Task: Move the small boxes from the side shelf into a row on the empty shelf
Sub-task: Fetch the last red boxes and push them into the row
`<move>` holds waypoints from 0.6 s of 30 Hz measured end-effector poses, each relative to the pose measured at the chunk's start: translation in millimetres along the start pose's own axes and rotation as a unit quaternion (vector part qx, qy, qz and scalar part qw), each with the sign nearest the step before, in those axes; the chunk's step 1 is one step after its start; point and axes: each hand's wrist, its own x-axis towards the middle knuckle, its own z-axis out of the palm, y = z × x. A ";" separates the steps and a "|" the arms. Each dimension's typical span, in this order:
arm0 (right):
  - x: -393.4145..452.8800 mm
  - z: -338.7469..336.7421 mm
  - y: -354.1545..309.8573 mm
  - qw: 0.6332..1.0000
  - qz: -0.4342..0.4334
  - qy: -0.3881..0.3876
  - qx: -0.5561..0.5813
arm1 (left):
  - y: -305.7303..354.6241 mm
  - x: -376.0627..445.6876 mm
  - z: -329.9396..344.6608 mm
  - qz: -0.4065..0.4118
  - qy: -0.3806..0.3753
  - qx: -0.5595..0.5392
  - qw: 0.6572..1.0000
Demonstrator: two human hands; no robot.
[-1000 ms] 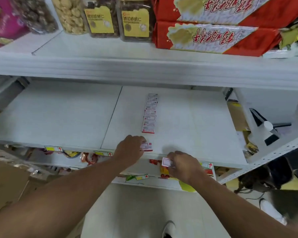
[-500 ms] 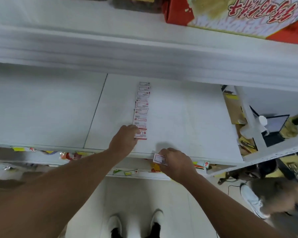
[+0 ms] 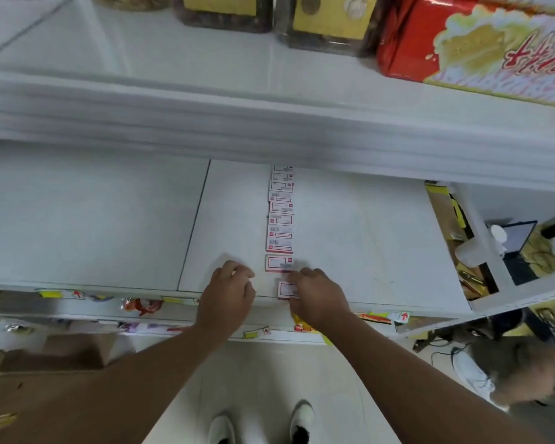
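Observation:
A row of several small white-and-red boxes (image 3: 280, 219) runs from the back of the white empty shelf (image 3: 366, 238) toward its front. The nearest box of the row (image 3: 278, 263) lies flat, with a small gap to the one behind it. My right hand (image 3: 318, 296) pinches another small box (image 3: 285, 290) at the shelf's front edge, just in front of that row end. My left hand (image 3: 229, 291) rests on the shelf to the left of the row, fingers loosely curled, holding nothing.
The upper shelf (image 3: 269, 120) juts out above, carrying jars (image 3: 327, 17) and a red package (image 3: 481, 46). A side shelf (image 3: 481, 251) at the right holds a white bottle and clutter. Below are a cardboard box (image 3: 45, 386) and another person's shoe (image 3: 471, 376).
My left hand has let go of the box it set at the row's near end and drawn back left. My right hand has brought its box up onto the shelf's front edge.

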 end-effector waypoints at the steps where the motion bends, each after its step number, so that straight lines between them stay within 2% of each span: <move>1: 5.1 3.0 -2.9 1.000 0.005 -0.002 0.004 | -3.6 -2.8 -1.4 -0.007 0.003 -0.006 1.000; 5: 22.7 18.7 -11.9 0.999 0.015 0.011 0.034 | -5.5 -10.1 -8.5 -0.039 0.016 -0.035 0.998; 10: 28.4 29.9 -15.1 0.998 0.021 0.051 0.030 | -2.7 -17.5 -6.3 -0.039 0.024 -0.056 0.997; 14: 15.0 28.0 -12.3 0.990 0.031 0.114 0.082 | 2.4 -22.2 4.7 -0.067 0.008 -0.104 0.992; 16: 4.7 31.2 -9.9 0.961 0.075 0.172 0.205 | 14.0 -21.7 11.7 -0.122 -0.006 -0.182 0.976; 18: -5.9 31.2 -10.4 0.895 0.127 0.196 0.379 | 30.8 -17.4 16.9 -0.206 -0.006 -0.272 0.940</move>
